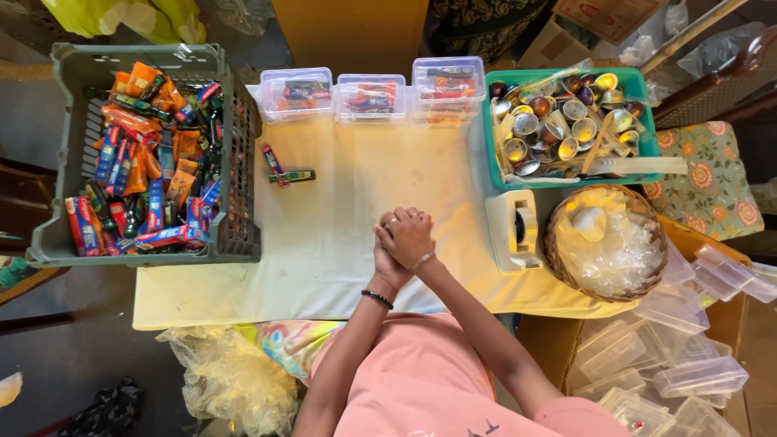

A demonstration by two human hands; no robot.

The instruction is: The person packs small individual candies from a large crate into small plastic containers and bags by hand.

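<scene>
My left hand [386,263] and my right hand [407,235] are clasped together over the pale cloth-covered table [324,243], the right one lying over the left. Neither holds any object. The right wrist wears a thin bracelet, the left a dark beaded band. Two small colourful packets [282,168] lie on the cloth beyond my hands. Three clear lidded plastic boxes [370,95] with packets inside stand in a row at the far edge.
A grey crate [235,146] full of colourful packets stands at the left. At the right are a teal tray [566,180] of small metal cups, a tape dispenser [515,231] and a wicker basket [603,243] of clear wraps. Empty clear boxes [688,356] pile at lower right.
</scene>
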